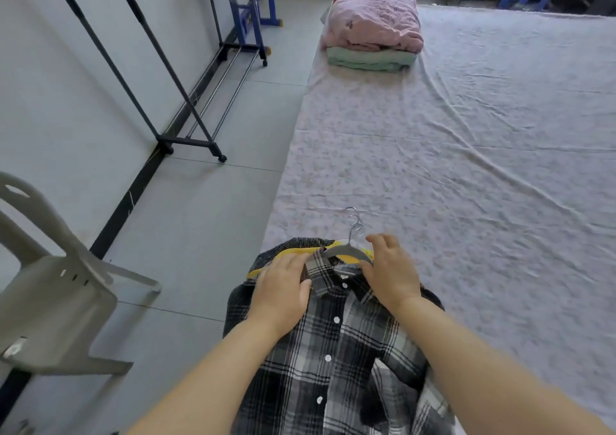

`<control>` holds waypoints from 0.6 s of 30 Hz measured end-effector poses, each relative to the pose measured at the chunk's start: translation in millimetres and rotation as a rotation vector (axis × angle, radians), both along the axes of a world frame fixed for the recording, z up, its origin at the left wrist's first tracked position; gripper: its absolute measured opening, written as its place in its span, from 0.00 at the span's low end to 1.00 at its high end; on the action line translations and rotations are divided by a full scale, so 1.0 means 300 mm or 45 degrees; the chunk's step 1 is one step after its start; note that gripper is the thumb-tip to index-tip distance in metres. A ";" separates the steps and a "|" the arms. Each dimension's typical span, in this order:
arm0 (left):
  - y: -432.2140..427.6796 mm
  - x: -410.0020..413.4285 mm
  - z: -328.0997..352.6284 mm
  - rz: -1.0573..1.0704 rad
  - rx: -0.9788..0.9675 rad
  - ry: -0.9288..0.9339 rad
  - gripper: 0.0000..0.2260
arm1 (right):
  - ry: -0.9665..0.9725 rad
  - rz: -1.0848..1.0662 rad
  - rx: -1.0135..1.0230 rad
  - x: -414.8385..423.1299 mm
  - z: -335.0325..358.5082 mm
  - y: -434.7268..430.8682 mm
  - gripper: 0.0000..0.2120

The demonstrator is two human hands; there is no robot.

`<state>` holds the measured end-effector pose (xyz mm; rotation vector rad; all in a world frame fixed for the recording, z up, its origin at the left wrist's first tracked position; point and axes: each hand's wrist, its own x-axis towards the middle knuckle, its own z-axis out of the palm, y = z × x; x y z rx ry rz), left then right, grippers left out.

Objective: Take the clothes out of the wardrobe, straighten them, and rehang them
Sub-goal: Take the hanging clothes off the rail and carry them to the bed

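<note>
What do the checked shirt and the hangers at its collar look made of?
Plaid shirt: soft woven cloth, probably cotton; it creases and drapes. Grey hanger: matte moulded plastic, by its smooth look. Yellow hanger: likely plastic too. Hooks: shiny bare metal wire.

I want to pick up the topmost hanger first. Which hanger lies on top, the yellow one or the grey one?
The grey hanger: it lies across the yellow hanger at the collar of the plaid shirt, its end under the right hand.

Soft woven cloth on the plaid shirt [333, 351], with glossy white buttons [336, 319]. Smooth grey plastic hanger [343, 251] with shiny metal hooks [356, 221]. Matt, creased cloth sheet [466, 168]. At nine o'clock, a dull plastic chair [50, 294].
</note>
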<state>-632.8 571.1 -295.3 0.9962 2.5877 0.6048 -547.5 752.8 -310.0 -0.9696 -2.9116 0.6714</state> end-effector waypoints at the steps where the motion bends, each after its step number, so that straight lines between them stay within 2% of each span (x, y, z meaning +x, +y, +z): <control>1: 0.001 0.001 -0.013 0.002 -0.033 -0.016 0.21 | -0.012 0.014 -0.030 -0.004 -0.016 0.000 0.21; 8: 0.026 0.010 -0.005 -0.050 -0.139 -0.009 0.21 | -0.087 0.019 -0.072 0.113 -0.042 -0.006 0.19; 18: 0.092 0.020 0.210 -0.317 -0.147 0.164 0.18 | -0.141 -0.229 -0.052 0.297 0.144 -0.059 0.19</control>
